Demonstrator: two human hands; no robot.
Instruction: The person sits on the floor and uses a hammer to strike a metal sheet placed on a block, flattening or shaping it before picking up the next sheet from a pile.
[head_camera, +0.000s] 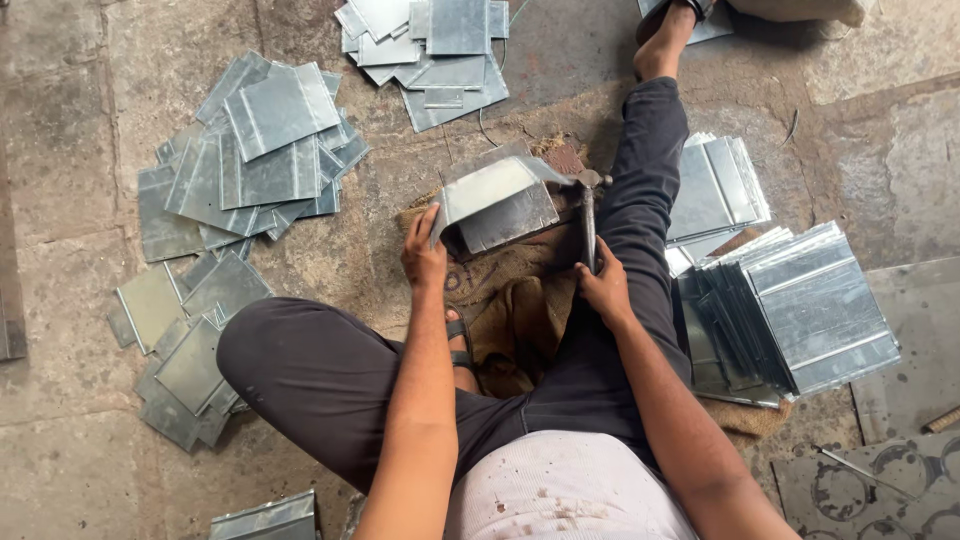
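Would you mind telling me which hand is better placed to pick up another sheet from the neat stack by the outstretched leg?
The right hand. It grips the dark tool close to the stacked sheets, while the left hand holds the bent sheet on the far side.

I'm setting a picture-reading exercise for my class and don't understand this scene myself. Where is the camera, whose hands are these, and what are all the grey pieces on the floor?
The camera sits on the person's head and looks down, so you see their own arms and legs as they sit on a stone floor. The left hand grips the edge of a bent metal sheet. The right hand holds a dark upright tool beside it. Sacking lies underneath. Loose flat sheets lie scattered at one side; a neater stack of sheets rests at the other.
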